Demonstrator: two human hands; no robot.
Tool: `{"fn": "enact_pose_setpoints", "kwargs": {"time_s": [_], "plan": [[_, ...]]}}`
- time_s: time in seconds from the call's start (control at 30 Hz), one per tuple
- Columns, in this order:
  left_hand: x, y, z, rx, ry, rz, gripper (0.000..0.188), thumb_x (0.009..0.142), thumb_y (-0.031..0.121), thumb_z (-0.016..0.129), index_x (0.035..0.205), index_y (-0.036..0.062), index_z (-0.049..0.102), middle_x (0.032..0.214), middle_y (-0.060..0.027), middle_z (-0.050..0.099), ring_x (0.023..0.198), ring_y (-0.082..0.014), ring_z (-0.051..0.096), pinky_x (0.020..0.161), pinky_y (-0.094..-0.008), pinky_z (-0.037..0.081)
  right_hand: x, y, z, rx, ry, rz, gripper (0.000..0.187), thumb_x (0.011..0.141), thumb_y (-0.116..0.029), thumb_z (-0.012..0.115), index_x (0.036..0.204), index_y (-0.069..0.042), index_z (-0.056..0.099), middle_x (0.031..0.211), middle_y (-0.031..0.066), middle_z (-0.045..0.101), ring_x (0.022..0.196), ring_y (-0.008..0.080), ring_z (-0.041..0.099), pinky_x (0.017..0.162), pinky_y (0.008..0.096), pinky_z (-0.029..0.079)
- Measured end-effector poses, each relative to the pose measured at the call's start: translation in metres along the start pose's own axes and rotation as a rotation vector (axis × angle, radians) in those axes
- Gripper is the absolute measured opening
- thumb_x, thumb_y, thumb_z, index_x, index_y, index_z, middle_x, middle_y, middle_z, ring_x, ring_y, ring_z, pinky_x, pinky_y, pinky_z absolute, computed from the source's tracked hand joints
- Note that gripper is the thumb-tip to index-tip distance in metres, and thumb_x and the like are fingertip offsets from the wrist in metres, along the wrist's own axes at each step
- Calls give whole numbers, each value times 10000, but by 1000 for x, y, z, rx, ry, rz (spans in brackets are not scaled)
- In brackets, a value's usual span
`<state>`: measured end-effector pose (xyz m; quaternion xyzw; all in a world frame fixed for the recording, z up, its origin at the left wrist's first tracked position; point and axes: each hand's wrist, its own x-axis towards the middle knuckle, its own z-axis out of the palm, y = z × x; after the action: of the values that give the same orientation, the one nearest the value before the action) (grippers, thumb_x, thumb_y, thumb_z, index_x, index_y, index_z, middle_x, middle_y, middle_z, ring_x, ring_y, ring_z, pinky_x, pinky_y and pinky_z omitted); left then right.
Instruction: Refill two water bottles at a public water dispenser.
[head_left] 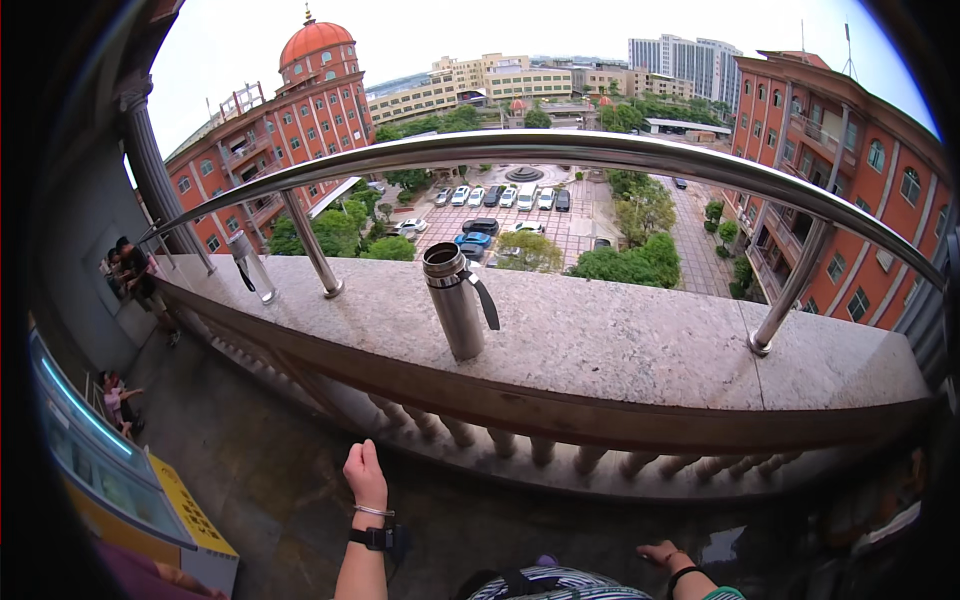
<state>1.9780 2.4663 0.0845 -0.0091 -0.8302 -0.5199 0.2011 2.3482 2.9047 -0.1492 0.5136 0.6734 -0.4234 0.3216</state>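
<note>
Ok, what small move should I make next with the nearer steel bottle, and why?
Perhaps raise your left hand to steady the nearer bottle: it stands upright on the ledge, its mouth seemingly uncovered, and neither hand touches it.

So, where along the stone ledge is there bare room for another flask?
The widest bare patch of the stone ledge lies between the open steel flask and the railing post to its right. A smaller one separates that flask from the left post. Past that, a second flask crowds the ledge.
</note>
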Motion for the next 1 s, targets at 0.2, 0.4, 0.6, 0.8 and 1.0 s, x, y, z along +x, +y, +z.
{"fn": "enact_pose_setpoints", "kwargs": {"time_s": [0.2, 0.4, 0.6, 0.8, 1.0], "plan": [[40, 67, 37, -43, -127, 208, 252, 905, 111, 529, 684, 5, 473, 609, -93, 508, 575, -200, 502, 559, -329, 419, 8, 27, 12, 5, 43, 38, 791, 616, -580, 711, 1060, 70, 629, 995, 204, 653, 915, 300, 636, 811, 351, 486], [62, 105, 71, -83, -188, 311, 362, 781, 8, 608, 1130, 23, 512, 1084, -126, 562, 976, -252, 581, 813, -327, 485, 10, 55, 21, 55, 73, 89, 643, 651, -544, 726, 932, 33, 688, 914, 141, 675, 797, 245, 649, 739, 336, 501], [87, 134, 108, -11, -194, 414, 932, 688, 261, 795, 1383, -37, 251, 1332, -252, 402, 1257, -336, 391, 1049, -398, 311, -4, 59, 29, 206, 49, -33, 602, 642, -535, 733, 829, 36, 691, 852, 135, 674, 777, 243, 603, 716, 397, 471], [109, 158, 148, -58, -176, 358, 1077, 615, 266, 827, 1400, -32, 153, 1349, -275, 337, 1260, -408, 316, 1065, -443, 258, -5, 56, 27, 264, 15, 7, 635, 645, -542, 719, 894, 42, 683, 890, 158, 675, 798, 252, 605, 732, 401, 474], [123, 158, 184, -293, -165, 215, 1167, 580, 128, 828, 1441, 59, 44, 1370, -248, 295, 1283, -387, 298, 1080, -431, 265, 8, 73, 36, 348, 11, -20, 526, 691, -499, 722, 855, 1, 698, 874, 143, 664, 776, 206, 582, 699, 374, 478]]}}
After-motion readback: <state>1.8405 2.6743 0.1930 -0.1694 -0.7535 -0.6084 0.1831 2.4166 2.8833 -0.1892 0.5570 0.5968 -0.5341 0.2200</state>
